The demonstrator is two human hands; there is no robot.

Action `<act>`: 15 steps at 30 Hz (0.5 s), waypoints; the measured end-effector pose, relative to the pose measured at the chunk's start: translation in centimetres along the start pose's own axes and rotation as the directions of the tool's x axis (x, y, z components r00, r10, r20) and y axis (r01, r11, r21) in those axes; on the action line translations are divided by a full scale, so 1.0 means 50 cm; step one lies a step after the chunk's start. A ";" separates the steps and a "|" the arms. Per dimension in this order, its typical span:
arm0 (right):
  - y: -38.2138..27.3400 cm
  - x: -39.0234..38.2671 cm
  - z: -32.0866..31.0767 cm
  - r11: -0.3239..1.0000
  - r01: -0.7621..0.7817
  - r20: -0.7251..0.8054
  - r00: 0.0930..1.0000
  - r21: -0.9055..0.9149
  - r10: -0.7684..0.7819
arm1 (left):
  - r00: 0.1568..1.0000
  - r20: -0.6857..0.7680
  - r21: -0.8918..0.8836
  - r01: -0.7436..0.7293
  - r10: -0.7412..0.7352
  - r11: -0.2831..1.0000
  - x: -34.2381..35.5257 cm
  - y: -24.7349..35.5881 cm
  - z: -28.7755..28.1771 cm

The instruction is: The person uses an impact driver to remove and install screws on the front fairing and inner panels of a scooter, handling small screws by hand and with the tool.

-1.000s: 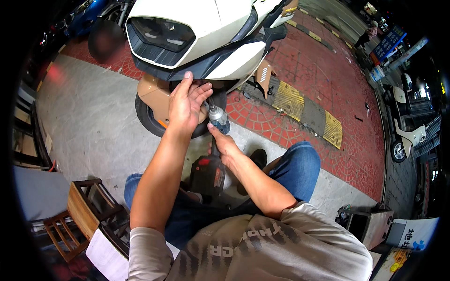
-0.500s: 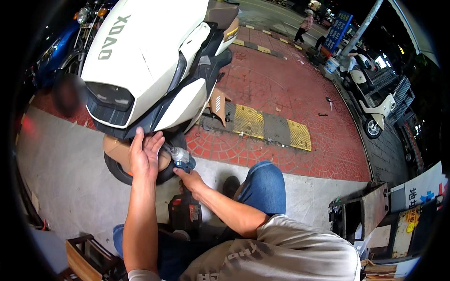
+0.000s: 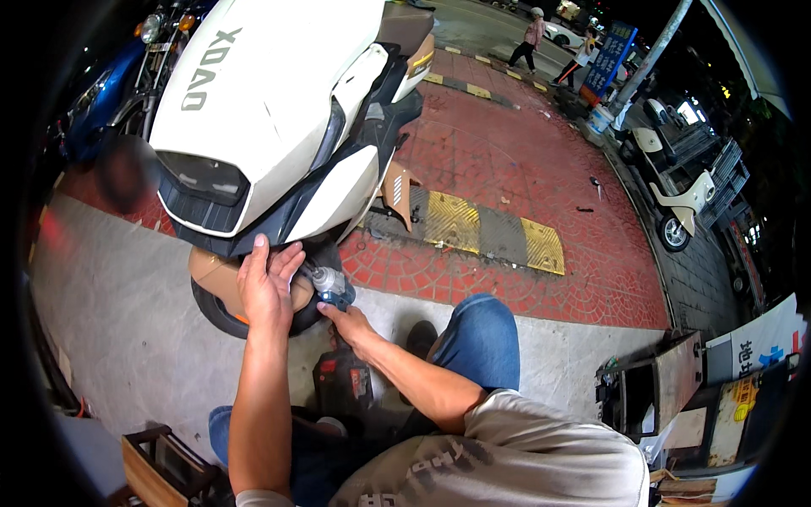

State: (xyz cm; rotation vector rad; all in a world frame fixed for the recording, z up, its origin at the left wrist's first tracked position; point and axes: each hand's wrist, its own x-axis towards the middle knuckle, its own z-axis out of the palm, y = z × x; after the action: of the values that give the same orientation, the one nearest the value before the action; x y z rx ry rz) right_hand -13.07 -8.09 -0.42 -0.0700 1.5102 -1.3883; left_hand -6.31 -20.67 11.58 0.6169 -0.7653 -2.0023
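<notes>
So the right hand (image 3: 348, 319) grips a power driver (image 3: 331, 286), nose toward 10 o'clock at the front wheel (image 3: 221, 311); left hand (image 3: 267, 286) lies flat, fingers spread, on it.

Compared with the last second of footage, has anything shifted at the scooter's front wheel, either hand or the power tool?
Little changed. The left hand stays flat on the front wheel and tan fender of the white scooter. The right hand keeps hold of the power tool, still pointed in at the wheel. Mostly the view itself swung, so the scooter now sits higher and further left in the picture.
</notes>
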 end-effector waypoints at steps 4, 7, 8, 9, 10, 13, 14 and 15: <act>0.014 0.009 -0.001 0.999 0.042 0.019 0.999 0.026 -0.042 | 1.000 -0.010 0.005 -0.007 0.007 1.000 0.004 -0.009 0.000; -0.005 -0.008 0.011 1.000 -0.006 0.018 1.000 -0.002 0.006 | 0.999 0.035 0.000 0.008 -0.008 1.000 0.014 -0.008 -0.013; 0.007 0.006 0.007 1.000 -0.018 -0.004 1.000 0.008 0.018 | 0.999 0.041 -0.004 0.010 -0.010 1.000 0.015 -0.012 -0.014; 0.000 0.001 0.010 0.999 -0.048 -0.008 0.999 0.005 0.048 | 0.999 0.035 -0.007 0.009 -0.008 1.000 0.015 -0.012 -0.014; -0.007 -0.006 0.012 0.997 -0.079 -0.012 0.997 0.003 0.079 | 1.000 0.029 -0.010 0.008 -0.008 1.000 0.014 -0.011 -0.015; -0.004 -0.005 0.012 0.996 -0.085 0.029 0.996 -0.003 0.085 | 0.998 0.044 -0.056 -0.033 0.036 0.998 0.010 -0.008 -0.011; -0.005 -0.005 0.011 0.996 -0.093 0.028 0.995 0.004 0.093 | 0.999 0.039 -0.058 -0.032 0.034 0.998 0.010 -0.009 -0.010; -0.010 -0.008 0.014 0.995 -0.101 0.029 0.995 0.010 0.100 | 0.999 0.034 -0.060 -0.032 0.034 0.998 0.011 -0.009 -0.008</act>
State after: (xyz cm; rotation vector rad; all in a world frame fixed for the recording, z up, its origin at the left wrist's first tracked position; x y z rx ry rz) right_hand -12.71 -8.47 0.36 -0.0065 1.4620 -1.3103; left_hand -6.54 -21.07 10.91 0.5329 -0.7297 -2.0023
